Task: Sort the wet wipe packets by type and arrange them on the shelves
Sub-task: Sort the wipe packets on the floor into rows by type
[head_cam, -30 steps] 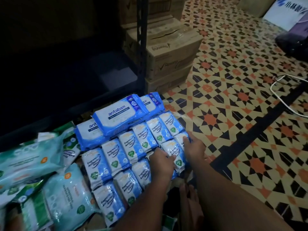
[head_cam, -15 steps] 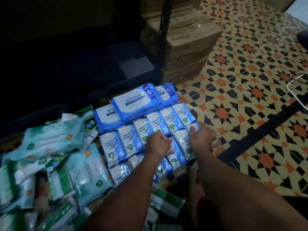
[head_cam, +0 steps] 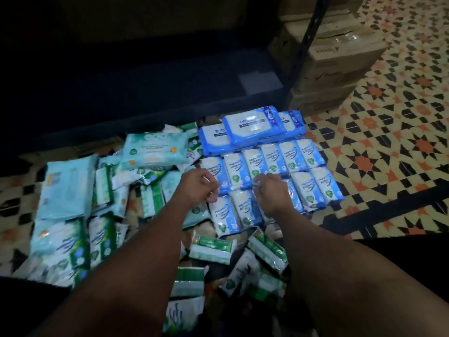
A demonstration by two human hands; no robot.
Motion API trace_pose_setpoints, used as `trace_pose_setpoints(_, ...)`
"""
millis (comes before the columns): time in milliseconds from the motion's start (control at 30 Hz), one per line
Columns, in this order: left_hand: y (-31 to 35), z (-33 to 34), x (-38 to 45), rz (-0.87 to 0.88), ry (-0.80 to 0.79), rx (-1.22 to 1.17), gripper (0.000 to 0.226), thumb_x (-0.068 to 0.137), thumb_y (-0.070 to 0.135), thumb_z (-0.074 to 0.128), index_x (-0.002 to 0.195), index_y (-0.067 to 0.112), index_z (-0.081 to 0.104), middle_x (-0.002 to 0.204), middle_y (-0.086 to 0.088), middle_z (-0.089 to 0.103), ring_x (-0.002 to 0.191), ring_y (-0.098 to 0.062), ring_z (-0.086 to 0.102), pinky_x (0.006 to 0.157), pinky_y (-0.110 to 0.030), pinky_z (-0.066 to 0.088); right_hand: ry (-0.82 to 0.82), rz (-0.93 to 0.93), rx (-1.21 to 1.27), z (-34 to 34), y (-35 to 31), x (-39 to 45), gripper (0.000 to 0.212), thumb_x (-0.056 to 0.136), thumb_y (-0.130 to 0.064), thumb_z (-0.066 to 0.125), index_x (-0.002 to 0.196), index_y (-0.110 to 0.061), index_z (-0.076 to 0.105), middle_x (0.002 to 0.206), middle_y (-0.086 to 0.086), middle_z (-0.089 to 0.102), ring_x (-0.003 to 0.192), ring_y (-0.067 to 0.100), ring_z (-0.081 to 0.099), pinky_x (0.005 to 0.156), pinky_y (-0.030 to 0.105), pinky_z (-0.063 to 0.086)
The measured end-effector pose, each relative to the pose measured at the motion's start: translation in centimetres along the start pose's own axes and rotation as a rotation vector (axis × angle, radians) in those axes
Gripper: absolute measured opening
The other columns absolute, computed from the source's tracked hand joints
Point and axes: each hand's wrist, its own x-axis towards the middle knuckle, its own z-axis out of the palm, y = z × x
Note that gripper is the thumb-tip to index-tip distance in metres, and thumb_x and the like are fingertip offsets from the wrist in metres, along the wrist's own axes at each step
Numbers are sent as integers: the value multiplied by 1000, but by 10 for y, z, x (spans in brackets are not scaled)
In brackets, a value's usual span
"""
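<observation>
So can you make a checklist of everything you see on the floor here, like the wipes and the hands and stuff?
Surface: patterned tile floor, orange, black and cream.
Job's things: small blue antibacterial wipe packets in neat rows; larger blue Antabax packs stacked behind them.
Clutter: teal and green wipe packs heaped unsorted to the left and near the person.
Hands: left hand with curled fingers at the rows' left edge, grip unclear; right hand resting on the blue packets.
Cables: nothing seen.
Surroundings: dark shelf, bare where visible; cardboard boxes stacked beside its post.
</observation>
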Motion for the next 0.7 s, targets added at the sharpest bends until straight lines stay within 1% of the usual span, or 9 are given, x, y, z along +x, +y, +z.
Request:
trace_pose_setpoints(67, -4, -28, -11, 17, 55, 59, 8, 90, -12, 64, 88, -18, 59, 74, -31, 62, 42, -22, 57, 45, -27, 48, -24, -65, 17, 0, -15, 2, 25, 101, -23, 52, 118, -9, 65, 111, 16, 66, 105, 38, 59, 85, 43, 49)
trace_pose_setpoints(133, -14, -60, -23, 31, 105, 113, 9, 91, -10, 64, 82, -10, 63, 79, -29, 63, 46, -24, 61, 49, -31, 52, -36, -98, 45, 0, -35, 4, 22, 100, -21, 55, 115, -10, 66, 108, 15, 67, 99, 35, 63, 82, 41, 53)
trace_pose_setpoints(233, -29, -104, -43, 93, 198, 281, 10, 89, -4, 68, 80, 0, 69, 71, -21, 66, 57, -28, 67, 58, -40, 58, -63, -142, 67, 2, -68, 7, 19, 100, -23, 55, 109, -12, 67, 106, 12, 68, 92, 33, 66, 79, 38, 55)
trace_pose_setpoints(300, -37, -126, -54, 119, 274, 375, 10, 88, 0, 69, 81, 6, 73, 75, -15, 71, 67, -26, 70, 65, -35, 59, -65, -166, 75, 4, -88, 7, 19, 99, -21, 56, 112, -13, 68, 105, 13, 69, 96, 32, 65, 79, 37, 54)
trace_pose_setpoints(367, -44, -146, -64, 126, 359, 435, 10, 87, 3, 71, 84, 11, 76, 82, -8, 74, 78, -19, 69, 74, -27, 54, -71, -199, 84, 7, -108, 8, 19, 98, -20, 57, 113, -15, 67, 100, 13, 70, 97, 31, 65, 78, 37, 53)
trace_pose_setpoints(467, -55, -167, -75, 108, 474, 485, 13, 89, 4, 67, 91, 12, 77, 89, -4, 74, 81, -12, 64, 72, -16, 46, -76, -251, 76, 12, -133, 8, 18, 97, -18, 57, 112, -15, 67, 94, 12, 71, 95, 30, 65, 75, 34, 49)
trace_pose_setpoints(533, -65, -180, -80, 119, 552, 525, 16, 91, 6, 62, 95, 13, 76, 92, -4, 74, 82, -13, 63, 75, -20, 47, -69, -270, 80, 17, -147, 11, 20, 97, -18, 58, 113, -15, 68, 99, 13, 71, 96, 31, 65, 77, 35, 50)
trace_pose_setpoints(600, -74, -193, -84, 124, 624, 532, 17, 92, 9, 59, 97, 15, 75, 94, -4, 74, 86, -18, 66, 79, -29, 54, -57, -281, 98, 19, -164, 16, 19, 97, -20, 59, 113, -15, 68, 99, 14, 71, 94, 31, 65, 77, 37, 54)
trace_pose_setpoints(700, -85, -211, -84, 86, 690, 534, 17, 95, 10, 57, 103, 13, 72, 98, -8, 72, 94, -26, 66, 83, -37, 57, -48, -366, 76, 24, -188, 28, 17, 97, -20, 59, 107, -12, 69, 100, 11, 71, 95, 31, 64, 78, 39, 54)
